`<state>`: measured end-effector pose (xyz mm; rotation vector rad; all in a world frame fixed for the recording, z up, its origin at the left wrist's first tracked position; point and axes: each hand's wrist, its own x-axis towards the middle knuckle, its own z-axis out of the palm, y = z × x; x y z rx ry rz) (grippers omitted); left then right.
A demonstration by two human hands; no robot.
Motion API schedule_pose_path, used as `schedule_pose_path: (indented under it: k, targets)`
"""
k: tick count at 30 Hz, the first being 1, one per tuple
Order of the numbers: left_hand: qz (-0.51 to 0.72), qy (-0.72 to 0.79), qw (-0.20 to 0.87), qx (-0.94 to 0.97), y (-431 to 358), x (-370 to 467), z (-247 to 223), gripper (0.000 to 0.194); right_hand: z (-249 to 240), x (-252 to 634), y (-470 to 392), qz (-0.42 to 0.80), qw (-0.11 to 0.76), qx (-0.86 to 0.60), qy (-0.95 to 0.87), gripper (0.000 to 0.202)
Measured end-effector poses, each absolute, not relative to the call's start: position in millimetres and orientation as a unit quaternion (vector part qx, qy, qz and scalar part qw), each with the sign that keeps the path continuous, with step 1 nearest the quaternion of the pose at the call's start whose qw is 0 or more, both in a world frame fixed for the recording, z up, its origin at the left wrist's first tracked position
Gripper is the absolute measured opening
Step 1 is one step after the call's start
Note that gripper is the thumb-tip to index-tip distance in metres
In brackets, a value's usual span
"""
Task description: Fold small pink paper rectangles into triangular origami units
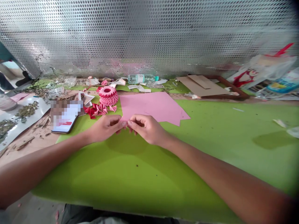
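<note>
Left hand (pixel 105 127) and right hand (pixel 146 127) meet fingertip to fingertip, pinching the near edge of pink paper (pixel 153 107) | paper flat on green mat (pixel 210 140), centre | folded pink paper ring (pixel 108 95) far left | phone (pixel 64 119) left

Count on the table (pixel 210 149): two hands, left hand (pixel 106 126) and right hand (pixel 146 127). One pink sheet (pixel 151 105). One ring (pixel 108 95) of folded pink paper pieces. One heap of loose folded pieces (pixel 97 109); the number in it cannot be told. One phone (pixel 65 116). One bottle (pixel 140 78), lying down. One stack of cardboard (pixel 203 85). Several plastic bags (pixel 261 71) at far right, not countable.
</note>
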<state>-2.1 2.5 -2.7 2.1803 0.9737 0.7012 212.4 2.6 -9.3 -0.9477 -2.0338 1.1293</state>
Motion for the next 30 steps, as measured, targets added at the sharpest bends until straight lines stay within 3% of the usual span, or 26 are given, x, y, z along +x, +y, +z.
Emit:
schedule_pose_path:
  k: [12, 30]
  targets:
    - [0.238, 0.387, 0.429, 0.781, 6.5, -3.2, -3.0, 0.038, -5.2, 214.2, 1.9, 0.474, 0.279, -0.329, -0.768, 0.025]
    - [0.254, 0.393, 0.381, 0.798, 5.9, -3.8, -1.3, 0.037, -12.0, 211.9, 6.0, 0.535, 0.287, -0.315, -0.729, 0.033]
